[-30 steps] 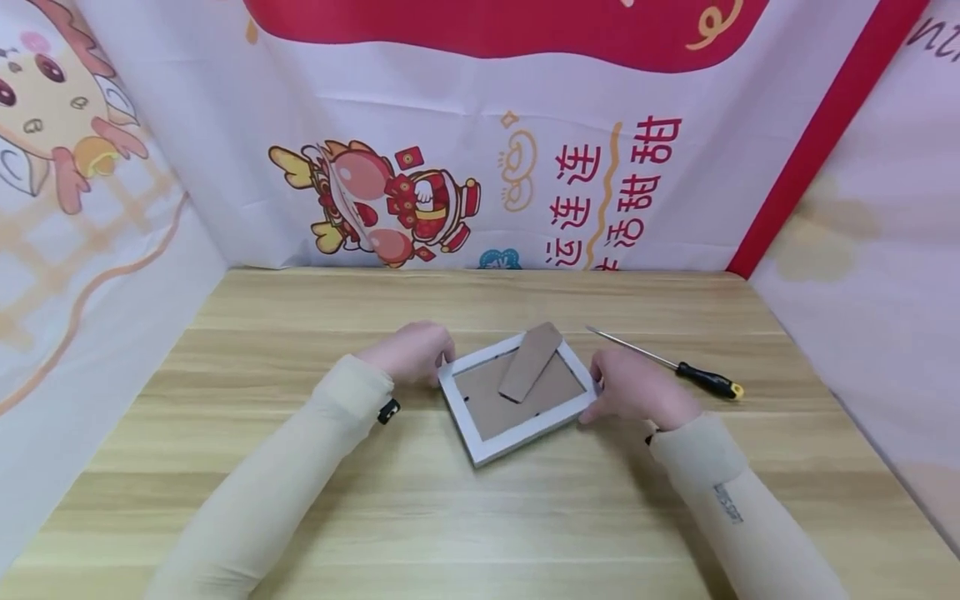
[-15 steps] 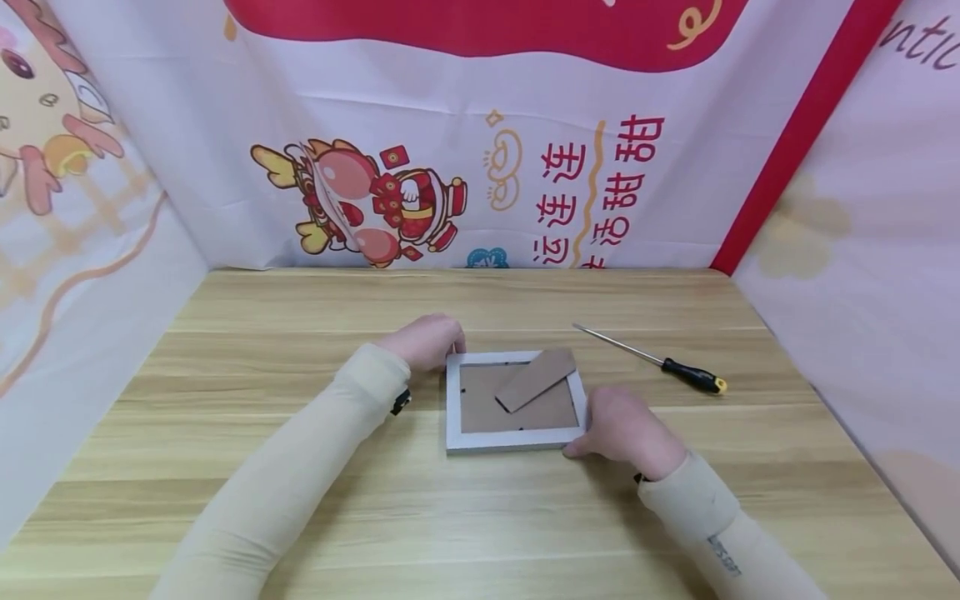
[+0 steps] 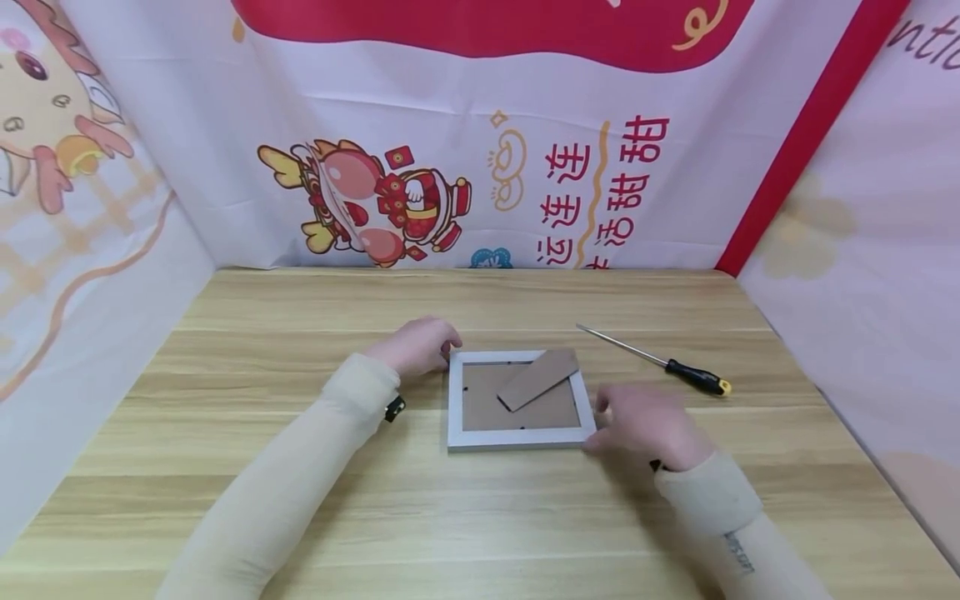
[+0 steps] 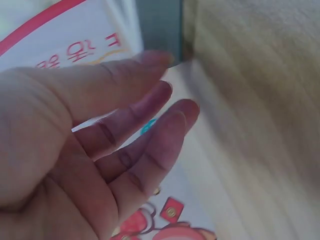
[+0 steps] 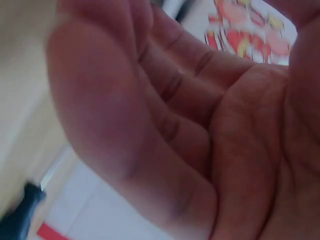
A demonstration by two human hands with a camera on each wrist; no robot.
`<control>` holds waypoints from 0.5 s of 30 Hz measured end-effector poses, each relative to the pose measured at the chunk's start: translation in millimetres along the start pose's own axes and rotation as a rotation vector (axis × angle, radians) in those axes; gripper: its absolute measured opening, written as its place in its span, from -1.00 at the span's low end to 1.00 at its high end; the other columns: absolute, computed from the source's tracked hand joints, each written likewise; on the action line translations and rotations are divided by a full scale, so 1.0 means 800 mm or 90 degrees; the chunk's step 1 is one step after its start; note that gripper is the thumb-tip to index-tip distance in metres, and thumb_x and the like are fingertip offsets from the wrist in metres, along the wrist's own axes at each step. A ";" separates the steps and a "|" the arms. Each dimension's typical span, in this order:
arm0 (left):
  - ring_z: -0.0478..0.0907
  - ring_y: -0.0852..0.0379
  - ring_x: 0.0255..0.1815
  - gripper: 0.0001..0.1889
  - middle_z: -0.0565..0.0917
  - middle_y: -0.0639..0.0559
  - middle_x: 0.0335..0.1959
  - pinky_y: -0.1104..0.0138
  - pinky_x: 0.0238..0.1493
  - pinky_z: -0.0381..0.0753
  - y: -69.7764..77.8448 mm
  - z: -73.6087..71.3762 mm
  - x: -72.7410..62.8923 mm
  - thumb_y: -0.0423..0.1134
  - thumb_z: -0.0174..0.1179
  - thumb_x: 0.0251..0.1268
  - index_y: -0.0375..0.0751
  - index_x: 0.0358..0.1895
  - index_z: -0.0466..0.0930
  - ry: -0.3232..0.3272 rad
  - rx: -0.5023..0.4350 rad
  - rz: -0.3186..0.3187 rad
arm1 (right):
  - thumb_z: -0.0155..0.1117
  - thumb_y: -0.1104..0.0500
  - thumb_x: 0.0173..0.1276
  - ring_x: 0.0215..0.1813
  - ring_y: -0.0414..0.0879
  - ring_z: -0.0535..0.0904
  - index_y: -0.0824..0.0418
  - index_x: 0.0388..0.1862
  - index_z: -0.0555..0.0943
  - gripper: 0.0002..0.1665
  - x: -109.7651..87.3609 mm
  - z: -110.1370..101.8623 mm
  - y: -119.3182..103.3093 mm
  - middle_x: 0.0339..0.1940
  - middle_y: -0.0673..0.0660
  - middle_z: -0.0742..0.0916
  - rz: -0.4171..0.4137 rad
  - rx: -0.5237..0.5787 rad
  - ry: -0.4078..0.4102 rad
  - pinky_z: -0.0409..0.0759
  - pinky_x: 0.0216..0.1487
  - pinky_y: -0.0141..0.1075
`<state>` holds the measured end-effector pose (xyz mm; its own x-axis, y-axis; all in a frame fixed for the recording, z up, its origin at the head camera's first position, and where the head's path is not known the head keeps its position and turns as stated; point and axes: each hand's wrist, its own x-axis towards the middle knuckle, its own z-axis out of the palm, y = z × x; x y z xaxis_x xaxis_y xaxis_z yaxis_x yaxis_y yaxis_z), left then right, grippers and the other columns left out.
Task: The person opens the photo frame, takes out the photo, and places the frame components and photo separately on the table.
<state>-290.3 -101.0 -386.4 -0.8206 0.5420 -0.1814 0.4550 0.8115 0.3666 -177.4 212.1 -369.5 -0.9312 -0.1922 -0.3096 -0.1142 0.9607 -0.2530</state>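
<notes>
A picture frame with a pale grey border (image 3: 525, 437) lies face down on the wooden table. Its brown backing board (image 3: 483, 404) faces up, and a brown stand leg (image 3: 540, 379) lies slantwise across it. Beside the frame's upper left corner is my left hand (image 3: 416, 346), its fingers loosely bent. In the left wrist view the thumb (image 4: 150, 60) is near the frame's dark edge (image 4: 162, 30), with nothing held between thumb and fingers. My right hand (image 3: 648, 421), blurred, is at the frame's right side with loosely bent fingers. Whether its thumb touches the lower right corner is unclear.
A screwdriver (image 3: 697, 377) with a black and yellow handle lies to the right of the frame, its tip pointing to the back left. Printed cloth (image 3: 420, 83) hangs behind the table (image 3: 450, 533) and along both sides.
The picture frame has turned from slanted to nearly square with the table edge. Both hands then eased outward from it, the right one loosening from the lower right corner.
</notes>
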 end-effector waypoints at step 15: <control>0.35 -0.14 0.38 -0.10 0.38 -0.22 0.41 0.06 0.38 0.32 0.028 0.021 -0.079 0.01 0.53 0.00 -0.30 0.42 0.37 0.014 -0.012 0.052 | 0.37 0.06 0.33 -0.34 0.00 0.56 0.32 -0.08 0.62 -0.64 0.012 -0.067 0.119 -0.38 0.16 0.69 -0.030 0.098 0.132 0.47 -0.32 -0.15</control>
<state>-222.0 -113.5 -382.0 -0.7882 0.6013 -0.1309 0.5144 0.7605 0.3962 -215.8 312.5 -347.9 -0.9789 -0.1756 -0.1043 -0.1197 0.9070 -0.4039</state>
